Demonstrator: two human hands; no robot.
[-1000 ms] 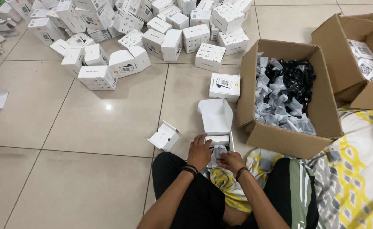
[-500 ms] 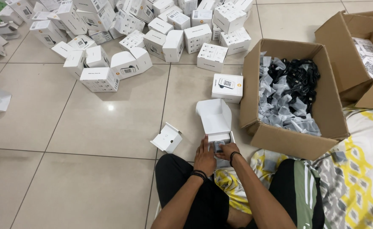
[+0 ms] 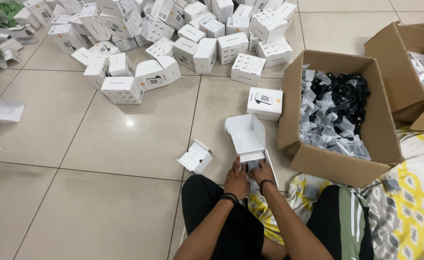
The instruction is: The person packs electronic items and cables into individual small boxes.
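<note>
An open white box (image 3: pixel 248 137) with its lid flipped up stands on the tiled floor just in front of my knees. My left hand (image 3: pixel 236 179) and my right hand (image 3: pixel 262 172) are side by side at its near edge, fingers pressed down on a small grey item (image 3: pixel 253 164) inside it. What exactly each hand grips is hidden by the fingers. A small white cardboard insert (image 3: pixel 195 157) lies on the floor left of the box. A closed white box (image 3: pixel 265 103) sits just beyond it.
A large brown carton (image 3: pixel 339 166) of black cables in clear bags stands to the right. A second brown carton (image 3: pixel 407 67) with white leaflets is at far right. Several white boxes (image 3: pixel 173 33) are heaped across the back. A patterned cloth (image 3: pixel 409 202) lies at right.
The view has shifted slightly. My hands stay at the open box, pushed a little further forward into it.
</note>
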